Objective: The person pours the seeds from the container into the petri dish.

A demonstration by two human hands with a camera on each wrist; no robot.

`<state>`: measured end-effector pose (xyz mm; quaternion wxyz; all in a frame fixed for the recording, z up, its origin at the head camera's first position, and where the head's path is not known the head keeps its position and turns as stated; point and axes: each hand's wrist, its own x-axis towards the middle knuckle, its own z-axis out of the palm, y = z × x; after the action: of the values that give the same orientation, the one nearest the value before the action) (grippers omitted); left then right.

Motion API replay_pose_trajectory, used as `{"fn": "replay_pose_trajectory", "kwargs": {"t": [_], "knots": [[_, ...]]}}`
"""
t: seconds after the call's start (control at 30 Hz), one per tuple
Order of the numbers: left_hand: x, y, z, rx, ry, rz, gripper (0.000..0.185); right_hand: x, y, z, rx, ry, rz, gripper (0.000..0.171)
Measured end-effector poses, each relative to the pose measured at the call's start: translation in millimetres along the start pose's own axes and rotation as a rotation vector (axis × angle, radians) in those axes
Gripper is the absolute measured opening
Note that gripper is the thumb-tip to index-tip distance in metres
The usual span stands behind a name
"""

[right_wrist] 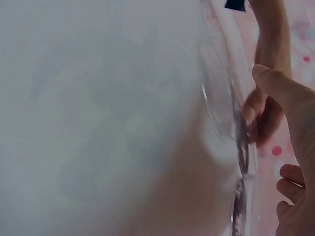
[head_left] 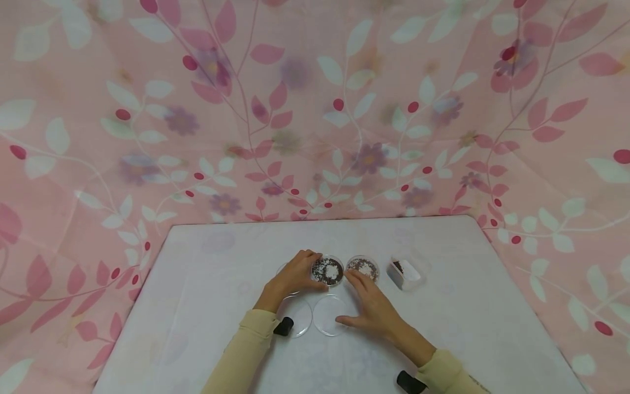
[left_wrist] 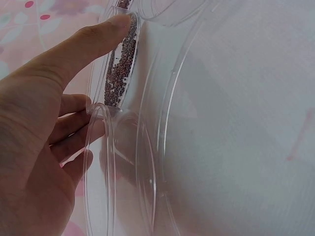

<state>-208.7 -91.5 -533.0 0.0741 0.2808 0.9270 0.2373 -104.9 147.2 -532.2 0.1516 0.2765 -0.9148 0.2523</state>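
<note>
two hands (head_left: 295, 276), two seed dishes (head_left: 327, 270)

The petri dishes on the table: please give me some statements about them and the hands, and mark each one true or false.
1. The left hand grips a dish with seeds. True.
2. The right hand holds the small box. False: it lies flat beside the empty dish, fingertips near the second seed dish; the box stands apart to its right.
3. Two dishes hold dark seeds. True.
4. The two clear dishes nearest the person are full of seeds. False: both the empty dish and its neighbour are empty.
5. The table is bare wood. False: its surface is white.
</note>
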Motion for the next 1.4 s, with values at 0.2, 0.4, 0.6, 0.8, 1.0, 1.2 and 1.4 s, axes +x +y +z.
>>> {"fn": "replay_pose_trajectory", "kwargs": {"t": [0.2,0.4,0.6,0.8,1.0,1.2,1.4], "knots": [[0.1,0.0,0.8,-0.004,0.001,0.001,0.091,-7,-13,16,0.031,-0.091,0.019,0.105],[-0.3,-0.3,0.0,0.004,0.005,0.0,0.09,-13,-20,23,0.072,-0.182,0.081,0.105],[-0.4,0.2,-1.2,0.007,0.004,-0.001,0.091,-16,-20,27,0.063,-0.187,0.066,0.104],[-0.6,0.4,-0.8,0.017,-0.004,-0.006,0.092,-18,-21,29,0.036,-0.18,0.058,0.101],[-1.2,1.5,-1.4,0.018,-0.01,-0.006,0.093,-18,-22,27,0.052,-0.175,0.054,0.099],[-1.0,1.1,-1.1,0.026,-0.002,0.004,0.093,-18,-23,28,0.04,-0.163,0.045,0.099],[0.0,0.2,0.0,0.025,0.004,0.007,0.093,-18,-23,28,0.036,-0.162,0.045,0.099]]}}
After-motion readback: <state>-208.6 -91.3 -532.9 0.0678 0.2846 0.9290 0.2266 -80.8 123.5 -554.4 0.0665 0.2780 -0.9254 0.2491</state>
